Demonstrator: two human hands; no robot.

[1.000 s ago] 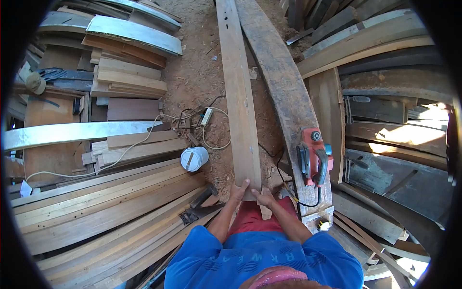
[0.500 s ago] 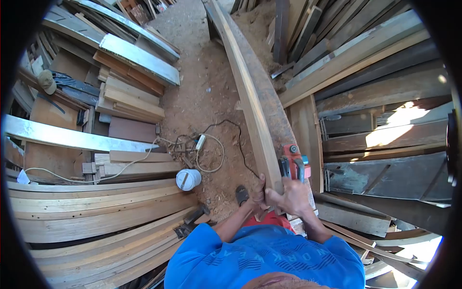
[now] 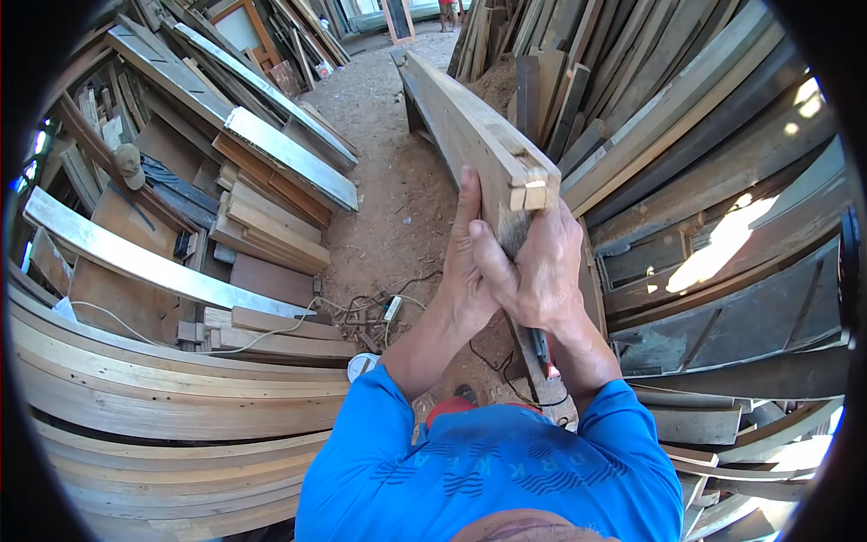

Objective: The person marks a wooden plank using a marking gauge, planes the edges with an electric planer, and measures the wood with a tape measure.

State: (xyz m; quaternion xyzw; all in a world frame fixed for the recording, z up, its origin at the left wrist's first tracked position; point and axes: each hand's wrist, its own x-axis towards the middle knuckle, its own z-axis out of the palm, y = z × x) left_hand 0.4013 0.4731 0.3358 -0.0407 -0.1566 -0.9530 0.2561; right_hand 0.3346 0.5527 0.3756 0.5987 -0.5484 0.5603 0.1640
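- While lumber piles [image 3: 190,393] flank the dirt floor [image 3: 384,194], your left hand [image 3: 465,271] lies open against the board [image 3: 470,131].
- Your right hand [image 3: 545,271] curls under its end.

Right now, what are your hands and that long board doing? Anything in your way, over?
Left hand and right hand holding board. Near end raised. Power strip on the ground, left of the board.

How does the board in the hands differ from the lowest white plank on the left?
The held board is bare tan wood; the white plank has a whitish surface.
The held board has its near end raised in the left hand and right hand; the white plank lies across other boards.
Both are long and narrow.
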